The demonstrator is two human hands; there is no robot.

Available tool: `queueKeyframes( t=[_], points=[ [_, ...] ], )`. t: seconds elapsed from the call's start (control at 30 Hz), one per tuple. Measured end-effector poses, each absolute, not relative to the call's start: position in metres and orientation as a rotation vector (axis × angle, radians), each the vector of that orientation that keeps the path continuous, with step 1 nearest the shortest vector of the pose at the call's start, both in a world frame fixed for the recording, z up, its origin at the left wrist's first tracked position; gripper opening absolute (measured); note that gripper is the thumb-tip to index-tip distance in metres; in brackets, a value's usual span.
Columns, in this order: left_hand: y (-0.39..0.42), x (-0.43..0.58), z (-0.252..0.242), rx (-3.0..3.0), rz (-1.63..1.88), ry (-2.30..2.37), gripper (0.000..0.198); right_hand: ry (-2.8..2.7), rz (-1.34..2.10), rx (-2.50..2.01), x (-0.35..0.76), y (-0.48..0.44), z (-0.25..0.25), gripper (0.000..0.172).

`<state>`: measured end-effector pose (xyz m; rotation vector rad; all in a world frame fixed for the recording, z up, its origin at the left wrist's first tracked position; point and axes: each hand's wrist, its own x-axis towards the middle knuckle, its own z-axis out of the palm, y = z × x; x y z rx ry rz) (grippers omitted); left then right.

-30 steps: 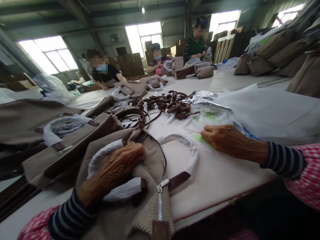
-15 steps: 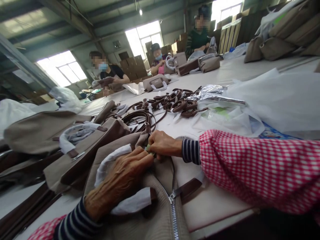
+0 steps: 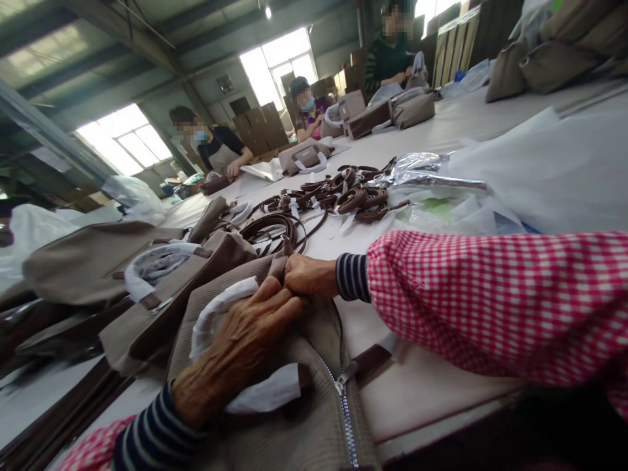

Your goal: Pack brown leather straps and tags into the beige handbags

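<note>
A taupe ribbed handbag (image 3: 294,435) lies in front of me, its metal zipper (image 3: 348,418) partly undone and the zipper slider (image 3: 340,384) near the middle. My left hand (image 3: 240,343) rests across the bag, its bent fingertips gripping the edge at the far end of the opening. Against those fingertips, my right hand (image 3: 309,275) is closed in a pinch by the brown end tab (image 3: 279,265). What it pinches is hidden. White wrapping covers the bag's handles, one (image 3: 216,307) beyond my left hand and one (image 3: 267,391) on the near side.
Similar handbags (image 3: 161,314) crowd the left side. Coiled brown straps (image 3: 353,196) lie ahead, beside crumpled silver packaging (image 3: 422,169) and white plastic sheeting (image 3: 549,176). Several people work across the table, one person (image 3: 216,147) at the far left. More bags (image 3: 554,65) are piled far right.
My right hand has shifted slightly left and closer to my left fingers. A small green bit seen between the hands is now hidden. The co-worker at far left has lowered a bag.
</note>
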<state>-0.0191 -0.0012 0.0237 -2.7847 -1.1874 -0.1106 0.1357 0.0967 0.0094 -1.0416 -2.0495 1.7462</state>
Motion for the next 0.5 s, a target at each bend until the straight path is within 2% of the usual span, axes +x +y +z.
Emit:
queueKeyframes(
  t=[0.23, 0.5],
  points=[
    [-0.003, -0.016, 0.037, -2.806, -0.022, -1.232, 0.020, -2.158, 1.822, -0.997, 0.145, 0.106, 0.010, 0.016],
    [-0.003, -0.020, 0.029, -2.788, -0.149, -1.173, 0.020, -2.216, 1.813, -1.070, 0.133, 0.100, 0.012, 0.029]
  ],
)
